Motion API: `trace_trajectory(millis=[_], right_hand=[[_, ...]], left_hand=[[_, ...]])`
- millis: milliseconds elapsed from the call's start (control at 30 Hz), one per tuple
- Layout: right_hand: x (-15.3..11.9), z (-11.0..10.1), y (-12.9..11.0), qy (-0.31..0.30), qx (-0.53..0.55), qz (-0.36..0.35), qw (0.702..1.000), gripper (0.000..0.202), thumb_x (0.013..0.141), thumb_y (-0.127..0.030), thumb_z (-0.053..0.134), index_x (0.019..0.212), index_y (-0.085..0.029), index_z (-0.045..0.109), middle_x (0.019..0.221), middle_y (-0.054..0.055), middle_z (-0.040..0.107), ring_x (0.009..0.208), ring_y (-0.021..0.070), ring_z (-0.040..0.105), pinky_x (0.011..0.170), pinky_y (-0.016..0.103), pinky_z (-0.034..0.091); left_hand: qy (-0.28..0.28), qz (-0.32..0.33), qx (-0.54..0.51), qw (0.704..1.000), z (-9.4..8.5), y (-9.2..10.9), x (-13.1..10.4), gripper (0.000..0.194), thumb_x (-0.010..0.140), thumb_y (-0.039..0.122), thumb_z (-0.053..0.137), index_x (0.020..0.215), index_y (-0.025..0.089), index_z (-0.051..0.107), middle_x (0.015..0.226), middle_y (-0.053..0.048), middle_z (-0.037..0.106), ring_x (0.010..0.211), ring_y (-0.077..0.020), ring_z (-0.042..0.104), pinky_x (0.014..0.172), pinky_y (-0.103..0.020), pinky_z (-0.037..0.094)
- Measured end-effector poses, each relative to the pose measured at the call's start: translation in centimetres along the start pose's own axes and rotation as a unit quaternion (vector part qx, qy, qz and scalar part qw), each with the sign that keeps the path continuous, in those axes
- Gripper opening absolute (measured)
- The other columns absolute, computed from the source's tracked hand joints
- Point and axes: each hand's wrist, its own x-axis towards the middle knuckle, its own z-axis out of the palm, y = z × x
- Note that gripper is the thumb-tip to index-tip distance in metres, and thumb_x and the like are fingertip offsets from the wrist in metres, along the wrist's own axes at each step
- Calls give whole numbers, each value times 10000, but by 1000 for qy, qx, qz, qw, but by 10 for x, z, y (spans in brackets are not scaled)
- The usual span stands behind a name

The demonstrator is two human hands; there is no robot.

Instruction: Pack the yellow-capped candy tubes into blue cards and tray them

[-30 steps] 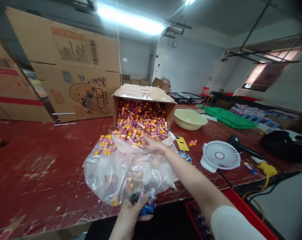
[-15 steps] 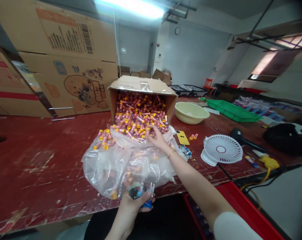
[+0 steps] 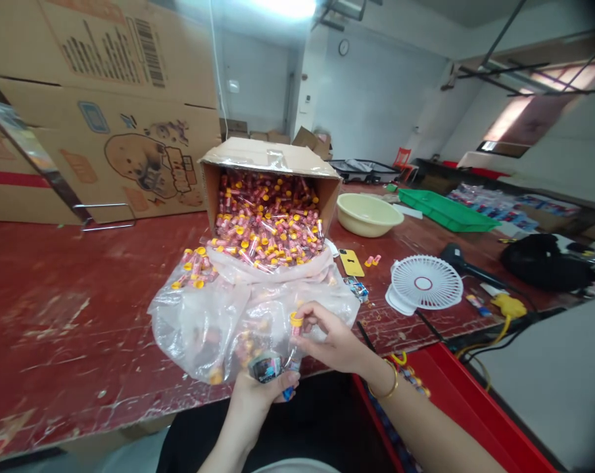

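Observation:
My left hand (image 3: pixel 258 394), low in the middle, is closed around a small printed packet (image 3: pixel 266 369) with a blue part by the thumb. Just above it and to the right, my right hand (image 3: pixel 327 338) pinches a small pink tube with a yellow cap (image 3: pixel 296 323). Both hands are over the near edge of a clear plastic bag (image 3: pixel 189 328) spread on the red table. Behind the bag, a cardboard box (image 3: pixel 272 154) lies on its side, open towards me and full of pink tubes with yellow caps (image 3: pixel 272 230). Some tubes lie on the bag's left part.
Right of the box are a pale yellow basin (image 3: pixel 369 217), a yellow phone (image 3: pixel 351 263), a white fan (image 3: pixel 423 282) and a green tray (image 3: pixel 445 210). A large carton (image 3: pixel 144 157) stands at the left. A red bin (image 3: pixel 455 394) is at the lower right.
My right hand has come back from the tubes at the box opening to near my left hand, with one tube in its fingers. The view has shifted slightly.

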Motion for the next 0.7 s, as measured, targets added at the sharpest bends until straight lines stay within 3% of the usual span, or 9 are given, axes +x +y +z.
trace_trajectory(millis=[167,300,400,467,533,633,700], right_hand=[[-7,14,15,-5,199,114,973,306,779,-289,695,954,-214,455,820,-16,537,737,109,521,699,251,433],[-20,24,25,19,254,116,960,332,791,-316,692,992,-228,443,881,1,561,786,122,540,680,244,438],[-26,23,25,65,271,119,953,282,801,-322,680,944,-223,459,848,-8,560,765,118,544,680,245,440],[-29,23,20,78,263,115,955,233,819,-329,653,918,-213,476,832,-8,555,775,118,546,716,258,447],[-33,26,13,34,227,109,967,285,781,-316,688,952,-210,486,884,7,555,830,135,550,749,275,462],[-41,39,4,-37,165,114,979,644,570,-219,829,1069,-240,422,1033,29,529,906,173,559,738,291,505],[-46,50,3,3,108,128,986,744,516,-137,816,1100,-263,373,1076,33,496,878,169,564,671,271,521]], left_hand=[[-12,-25,-46,999,3,4,-6,376,515,315,866,797,109,726,713,-91,744,706,-230,682,582,-330,589],[-55,-84,-108,989,5,8,-12,387,548,325,853,863,132,738,890,-124,758,915,-300,678,655,-355,597],[-72,-108,-115,985,7,12,-14,344,623,342,809,887,135,733,927,-136,753,956,-313,668,652,-356,597],[-70,-109,-115,985,9,13,-14,321,674,343,773,915,139,723,939,-135,751,939,-298,674,652,-352,594],[-71,-101,-127,984,11,14,-12,307,698,327,757,944,149,708,934,-119,752,914,-271,682,663,-330,586],[-69,-91,-142,983,15,14,-11,281,705,306,755,941,165,693,928,-90,750,868,-235,687,673,-306,571],[-69,-77,-139,985,17,13,-10,284,687,319,768,907,157,693,885,-84,750,816,-223,687,672,-304,562]])
